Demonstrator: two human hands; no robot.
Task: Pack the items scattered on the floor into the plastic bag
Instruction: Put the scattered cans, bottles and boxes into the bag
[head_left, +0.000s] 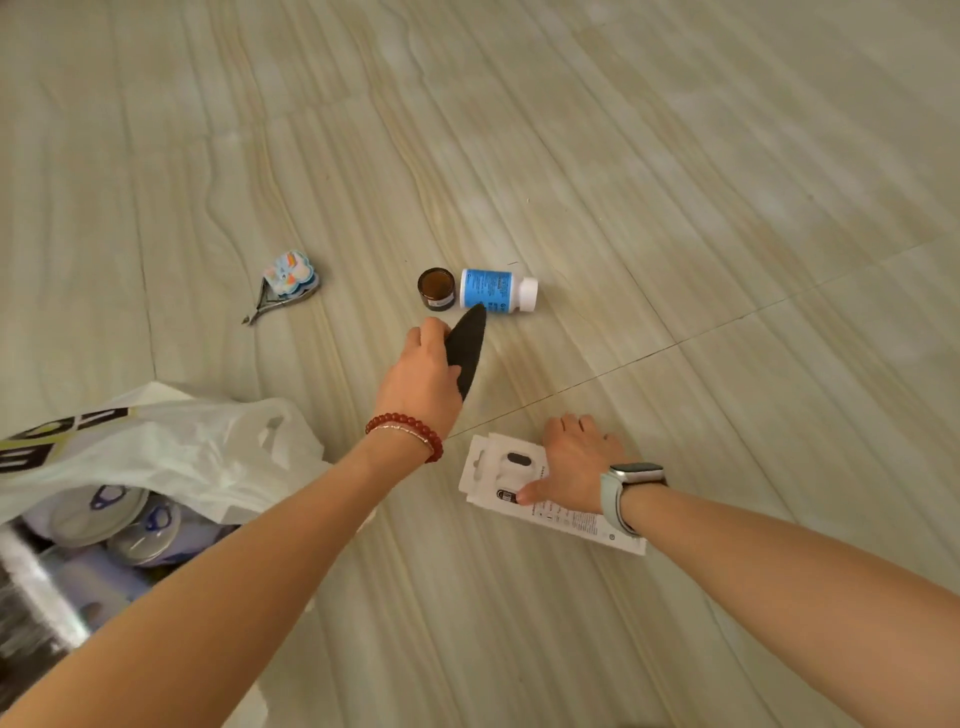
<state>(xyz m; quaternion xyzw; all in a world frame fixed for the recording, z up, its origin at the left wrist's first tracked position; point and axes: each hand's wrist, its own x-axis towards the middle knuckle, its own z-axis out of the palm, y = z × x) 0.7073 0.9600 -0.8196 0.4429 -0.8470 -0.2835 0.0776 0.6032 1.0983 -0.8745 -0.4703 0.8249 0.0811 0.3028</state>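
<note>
The left hand (423, 371) grips a black leaf-shaped piece (466, 349), fingers curled round its edge, its pointed tip reaching to the blue-labelled bottle (493, 291), which lies on its side on the floor (675, 182) with its white cap turned right. Just left of the bottle stands a small amber jar (436, 289). The right hand (576, 462) lies over a flat white packaged item (524, 493) on the floor, thumb pressed on the card face and fingers curved over its far edge; whether it has lifted the card I cannot tell. A red bead bracelet (408, 428) circles the left wrist and a pale watch (626, 488) the right. Well to the left, metal nippers (272, 304) touch a colourful cloud-shaped thing (291, 275). The white plastic bag (156, 447) sits open toward the floor's lower left, round tins (98, 512) showing inside.
</note>
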